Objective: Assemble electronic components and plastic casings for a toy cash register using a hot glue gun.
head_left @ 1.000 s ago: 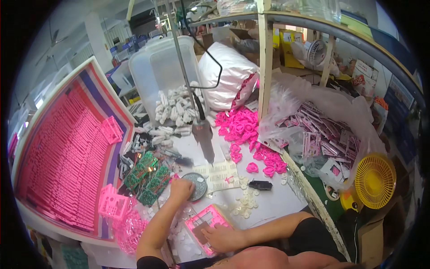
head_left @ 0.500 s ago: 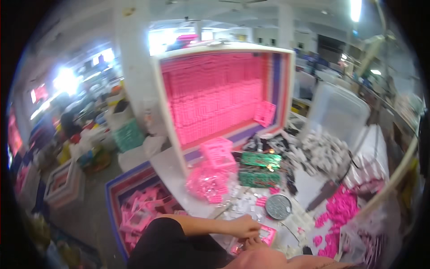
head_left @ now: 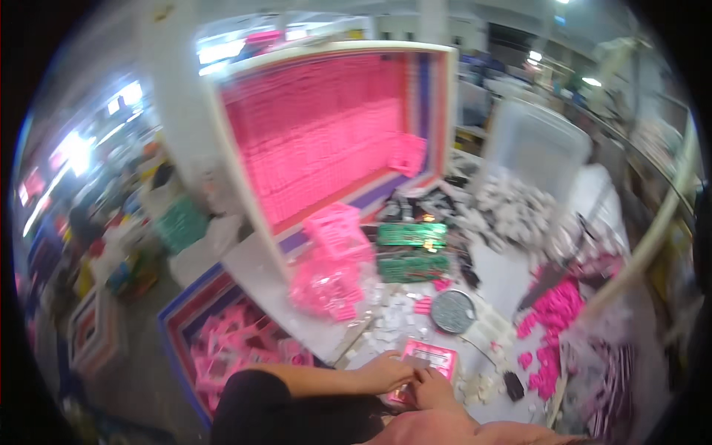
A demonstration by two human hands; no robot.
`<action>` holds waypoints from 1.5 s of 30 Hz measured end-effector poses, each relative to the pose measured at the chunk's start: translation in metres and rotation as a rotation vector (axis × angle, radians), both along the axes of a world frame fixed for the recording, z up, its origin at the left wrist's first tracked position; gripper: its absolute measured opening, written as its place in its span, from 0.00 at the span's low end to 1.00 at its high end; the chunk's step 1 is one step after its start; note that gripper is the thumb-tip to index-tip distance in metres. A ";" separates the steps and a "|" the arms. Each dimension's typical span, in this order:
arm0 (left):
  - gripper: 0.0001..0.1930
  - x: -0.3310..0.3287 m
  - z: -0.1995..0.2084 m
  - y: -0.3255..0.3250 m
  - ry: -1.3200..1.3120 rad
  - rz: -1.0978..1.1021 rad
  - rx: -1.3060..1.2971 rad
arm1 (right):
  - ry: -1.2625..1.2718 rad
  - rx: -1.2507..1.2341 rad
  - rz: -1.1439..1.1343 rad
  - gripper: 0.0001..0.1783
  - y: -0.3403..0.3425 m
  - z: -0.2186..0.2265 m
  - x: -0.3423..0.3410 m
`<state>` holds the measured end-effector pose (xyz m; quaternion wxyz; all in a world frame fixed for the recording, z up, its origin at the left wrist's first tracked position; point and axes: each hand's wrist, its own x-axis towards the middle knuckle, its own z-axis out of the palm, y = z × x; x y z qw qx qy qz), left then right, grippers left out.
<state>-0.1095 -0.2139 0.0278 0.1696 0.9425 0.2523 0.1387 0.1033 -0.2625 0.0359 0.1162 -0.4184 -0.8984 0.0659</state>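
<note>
Pink frame (head_left: 440,359) under your left hand (head_left: 383,373) and right hand (head_left: 433,389): seemingly unfinished; can't tell pinch. Green boards (head_left: 411,235) unattached, beyond grip.

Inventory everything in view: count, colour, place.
case: 1, pink, lower centre
round dish: 1, grey, beyond case
circuit boards: several, green, beyond dish
upright box: 1, white-rimmed, rear
panels: many, pink, in box
crate: 1, blue-rimmed, lower left
frames: many, pink, in crate
bagged parts: many, pink, left of boards
loose parts: many, pink, right of dish
bin: 1, translucent, rear right
small parts: many, whitish, at bin
block: 1, black, right of case
table: 1, white, centre
background clutter: uncounted, mixed, left
left hand, right hand: 2, bare, at case
</note>
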 end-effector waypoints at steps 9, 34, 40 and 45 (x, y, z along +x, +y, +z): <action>0.10 -0.010 -0.021 -0.016 -0.179 0.182 0.129 | 0.903 0.078 -0.470 0.09 0.038 0.051 0.073; 0.14 -0.008 -0.023 -0.018 -0.200 0.330 -0.197 | 1.561 -0.624 -0.206 0.15 0.039 0.054 -0.046; 0.13 -0.011 -0.001 -0.014 -0.190 0.323 -0.177 | 1.634 -0.694 -0.170 0.14 0.042 0.033 -0.049; 0.09 -0.003 -0.013 -0.013 -0.322 0.316 -0.130 | 1.596 -0.628 -0.310 0.15 0.041 0.027 -0.058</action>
